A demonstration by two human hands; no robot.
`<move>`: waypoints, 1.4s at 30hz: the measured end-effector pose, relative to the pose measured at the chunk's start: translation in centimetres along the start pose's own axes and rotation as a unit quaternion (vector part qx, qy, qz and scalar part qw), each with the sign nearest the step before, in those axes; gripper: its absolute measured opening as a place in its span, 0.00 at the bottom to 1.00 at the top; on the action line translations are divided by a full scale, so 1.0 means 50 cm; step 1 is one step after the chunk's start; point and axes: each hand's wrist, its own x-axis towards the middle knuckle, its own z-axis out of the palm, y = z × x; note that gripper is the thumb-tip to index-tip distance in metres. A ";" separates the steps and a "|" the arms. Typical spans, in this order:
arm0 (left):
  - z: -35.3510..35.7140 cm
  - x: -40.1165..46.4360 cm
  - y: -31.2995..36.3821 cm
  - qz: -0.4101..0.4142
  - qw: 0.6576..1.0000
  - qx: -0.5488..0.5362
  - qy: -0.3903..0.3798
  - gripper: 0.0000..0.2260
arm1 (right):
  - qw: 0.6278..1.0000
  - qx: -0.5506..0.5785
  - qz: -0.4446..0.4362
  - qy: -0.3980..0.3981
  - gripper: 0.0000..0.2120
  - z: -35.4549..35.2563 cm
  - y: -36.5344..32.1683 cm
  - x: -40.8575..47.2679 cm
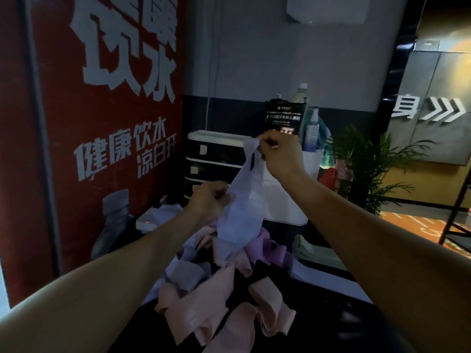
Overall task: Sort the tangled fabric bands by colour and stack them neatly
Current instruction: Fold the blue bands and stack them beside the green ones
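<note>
Pale lilac band (244, 200) stretched upright above tangled pink bands (204, 307) (purple among them).

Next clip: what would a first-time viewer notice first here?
Centre frame, both hands stretch a pale lavender band upward: the right hand pinches its top end and the left hand grips it lower down. Below lies a tangled heap of pink bands, and a red wall poster with large white characters fills the left.

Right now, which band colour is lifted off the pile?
The pale lavender-white band, stretched between the right hand pinching its top end and the left hand gripping lower down. The pink bands and purple bands lie in the heap.
</note>
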 end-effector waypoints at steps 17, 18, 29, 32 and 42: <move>-0.029 -0.012 0.102 -0.094 0.975 -0.174 0.104 0.11 | 0.964 0.117 0.179 -0.155 0.15 -0.133 0.045 -0.064; -0.027 -0.012 0.111 -0.116 0.967 -0.198 0.107 0.10 | 0.959 0.132 0.189 -0.163 0.14 -0.141 0.040 -0.065; 0.002 -0.032 0.157 -0.104 0.988 -0.110 -0.003 0.11 | 0.885 0.338 0.284 -0.149 0.10 -0.212 0.018 -0.100; 0.017 -0.043 0.177 -0.063 0.992 -0.107 -0.031 0.06 | 0.873 0.373 0.296 -0.103 0.07 -0.218 0.014 -0.099; 0.082 -0.091 0.244 -0.025 0.975 -0.184 -0.124 0.06 | 0.901 0.336 0.256 -0.100 0.16 -0.254 -0.018 -0.101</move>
